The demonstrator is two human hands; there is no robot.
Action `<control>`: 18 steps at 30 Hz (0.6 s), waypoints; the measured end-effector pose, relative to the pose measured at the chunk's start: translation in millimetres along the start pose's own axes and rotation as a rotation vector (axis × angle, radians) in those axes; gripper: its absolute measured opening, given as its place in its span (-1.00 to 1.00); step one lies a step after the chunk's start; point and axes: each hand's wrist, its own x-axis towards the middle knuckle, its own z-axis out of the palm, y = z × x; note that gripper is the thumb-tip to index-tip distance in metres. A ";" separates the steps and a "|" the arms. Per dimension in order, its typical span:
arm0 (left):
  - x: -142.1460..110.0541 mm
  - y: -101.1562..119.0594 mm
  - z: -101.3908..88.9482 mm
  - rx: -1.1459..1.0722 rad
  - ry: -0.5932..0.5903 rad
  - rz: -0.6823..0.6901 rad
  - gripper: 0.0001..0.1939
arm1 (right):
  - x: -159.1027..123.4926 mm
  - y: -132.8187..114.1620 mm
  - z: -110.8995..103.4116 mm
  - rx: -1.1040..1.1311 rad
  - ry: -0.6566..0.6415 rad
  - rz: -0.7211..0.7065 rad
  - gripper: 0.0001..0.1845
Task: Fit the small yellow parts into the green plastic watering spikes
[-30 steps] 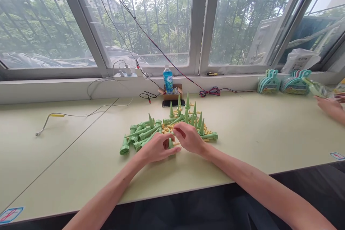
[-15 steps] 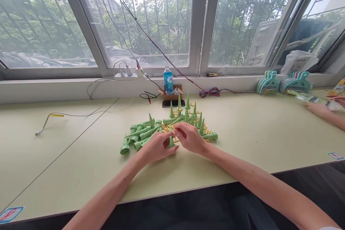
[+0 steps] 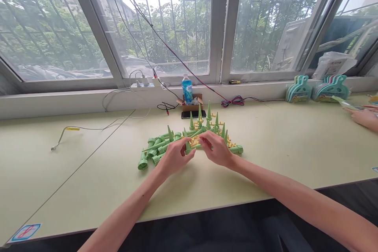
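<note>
My left hand (image 3: 176, 153) is curled around a green plastic spike (image 3: 188, 146) that stands point up between its thumb and fingers. Just to the right, my right hand (image 3: 217, 149) has its fingertips pinched together at the pile of small yellow plastic pieces (image 3: 194, 140); what they grip is hidden. Behind the hands, several green spikes (image 3: 209, 112) stand upright, some with yellow pieces sticking out sideways. On the left lies a heap of green spikes with wide round collars (image 3: 143, 162).
A phone (image 3: 193, 114) lies before a small cardboard box (image 3: 197, 107) and a blue-labelled bottle (image 3: 187, 89). Coiled cables (image 3: 233, 101) and a white cable (image 3: 97, 126) cross the table. Packs of turquoise handled items (image 3: 298, 89) stand far right, near another person's hand (image 3: 364, 118).
The view has shifted slightly. My hands have moved a little apart, with the right fingertips now over the yellow pieces. The other person's hand at right has moved.
</note>
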 end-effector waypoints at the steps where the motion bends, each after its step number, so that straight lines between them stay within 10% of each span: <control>1: 0.0 -0.5 0.4 -0.002 0.002 0.005 -0.71 | -3.6 0.4 0.7 -0.004 0.002 0.005 -0.85; 18: 1.0 -7.5 4.8 -0.053 0.065 0.038 -0.68 | -15.3 -0.3 4.6 0.043 0.063 0.143 -0.86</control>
